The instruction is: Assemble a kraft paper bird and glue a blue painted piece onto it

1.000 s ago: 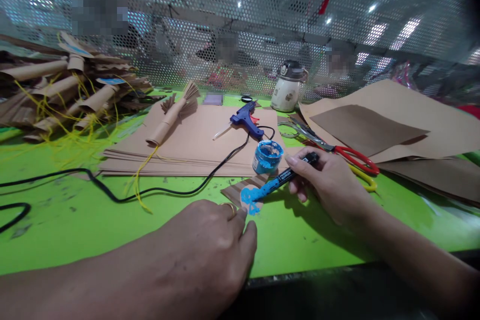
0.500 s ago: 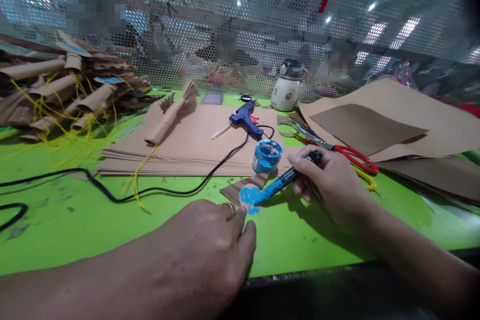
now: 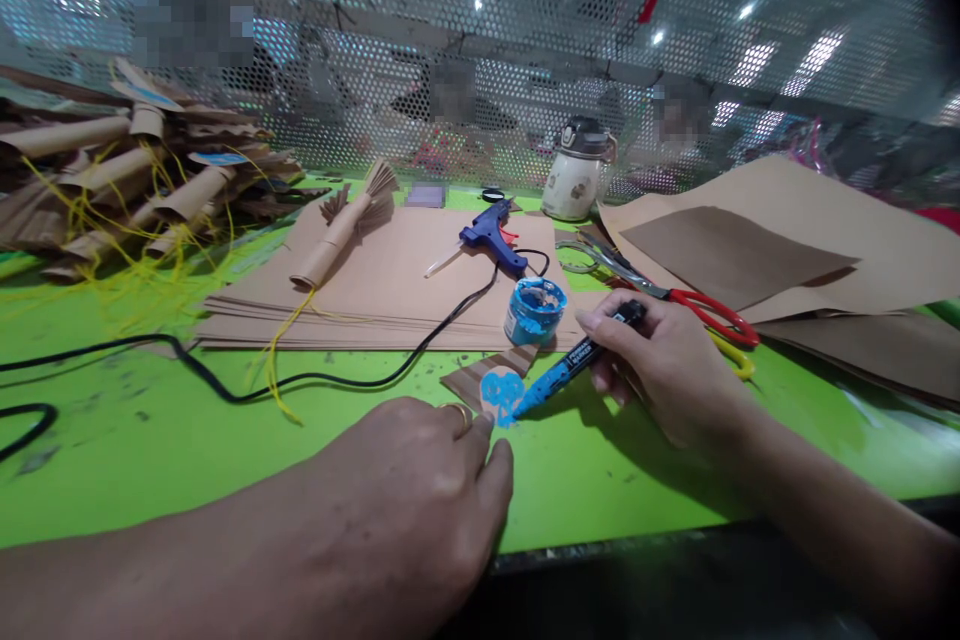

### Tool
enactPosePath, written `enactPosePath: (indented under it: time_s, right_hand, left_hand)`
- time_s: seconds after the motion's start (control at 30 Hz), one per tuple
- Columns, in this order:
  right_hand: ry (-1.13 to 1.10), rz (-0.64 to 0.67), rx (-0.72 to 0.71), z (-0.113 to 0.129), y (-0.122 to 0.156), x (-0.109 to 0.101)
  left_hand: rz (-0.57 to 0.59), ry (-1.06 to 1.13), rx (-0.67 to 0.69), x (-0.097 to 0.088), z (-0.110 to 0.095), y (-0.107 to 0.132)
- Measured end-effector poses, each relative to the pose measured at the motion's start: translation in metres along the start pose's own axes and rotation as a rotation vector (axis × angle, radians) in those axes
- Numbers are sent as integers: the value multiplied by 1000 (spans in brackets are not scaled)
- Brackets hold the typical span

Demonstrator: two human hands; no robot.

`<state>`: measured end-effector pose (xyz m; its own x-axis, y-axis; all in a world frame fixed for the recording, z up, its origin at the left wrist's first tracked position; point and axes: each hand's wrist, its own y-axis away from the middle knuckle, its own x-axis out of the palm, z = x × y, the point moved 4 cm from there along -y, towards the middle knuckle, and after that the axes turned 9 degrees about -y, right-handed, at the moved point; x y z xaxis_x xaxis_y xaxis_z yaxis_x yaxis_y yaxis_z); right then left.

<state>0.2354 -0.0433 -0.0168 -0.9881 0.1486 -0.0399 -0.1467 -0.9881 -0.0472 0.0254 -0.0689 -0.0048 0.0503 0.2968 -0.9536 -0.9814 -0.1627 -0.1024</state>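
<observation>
A black permanent marker (image 3: 585,355), its lower end coated in blue paint, is gripped in my right hand (image 3: 664,375). Its tip rests on the lower right edge of a small rounded brown paper piece (image 3: 501,392) daubed with blue. My left hand (image 3: 420,490), wearing a ring, has its fingers bent and holds that piece down on the table at its lower left; some fingertips are hidden. A pleated brown paper scrap (image 3: 480,370) lies just behind the piece. Close behind the marker stands an open jar of blue paint (image 3: 534,310) with smeared walls.
A blue glue gun (image 3: 491,238) lies on stacked brown paper (image 3: 420,295), its black cable (image 3: 315,380) crossing the green table. Also there: a rolled paper figure (image 3: 337,240), red-handled scissors (image 3: 712,315), a bottle (image 3: 576,175), a heap of paper figures (image 3: 127,170), and a perforated screen behind.
The marker tip has shifted slightly down and to the right across the paper piece, and blue reaches its lower edge. My left hand stays in place.
</observation>
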Motion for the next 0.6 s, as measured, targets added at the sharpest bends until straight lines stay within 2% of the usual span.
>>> enactPosePath:
  time_s: [0.37,0.6]
  right_hand:
    - [29,17,20,1,0,1]
    - [-73,-14,-21,1,0,0]
  left_hand:
    - [45,-26,-6,1,-1,0]
    - [42,-34,-3,-1,-1,-2]
